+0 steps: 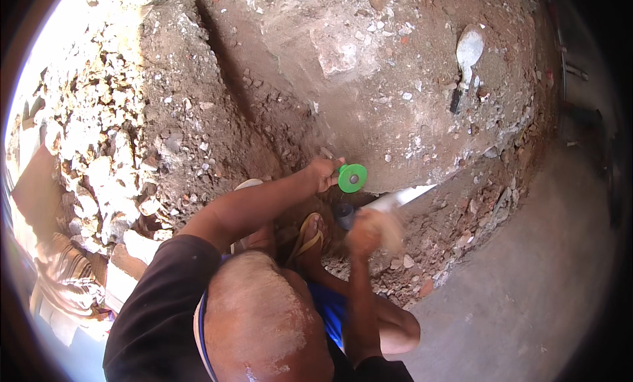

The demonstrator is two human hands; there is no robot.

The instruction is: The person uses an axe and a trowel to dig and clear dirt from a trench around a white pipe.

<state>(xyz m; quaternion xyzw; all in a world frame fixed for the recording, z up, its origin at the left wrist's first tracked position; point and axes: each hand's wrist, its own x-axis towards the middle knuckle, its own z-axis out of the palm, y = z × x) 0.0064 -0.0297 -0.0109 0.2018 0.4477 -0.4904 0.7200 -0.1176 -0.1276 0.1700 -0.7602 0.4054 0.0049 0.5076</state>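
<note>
Neither of my hands shows. The bare head (264,309) seen from above at the lower edge, and both arms beside it, belong to another person crouching just in front of me in a dark shirt and blue shorts. That person's left hand (323,173) grips a chisel with a round green hand guard (353,178), its grey struck end facing up. Their right hand (366,234) is closed on a tool smeared by motion; its kind I cannot make out. Below the guard a grey pipe end (344,214) sticks out of the dug hollow, beside a long white object (414,194).
A trowel (469,49) with a mortar-covered blade and dark handle lies on the rough earth at the upper right. Broken rubble (109,138) is heaped on the left, beside a narrow groove (224,59). Smooth grey floor (501,290) borders the dug edge at the lower right.
</note>
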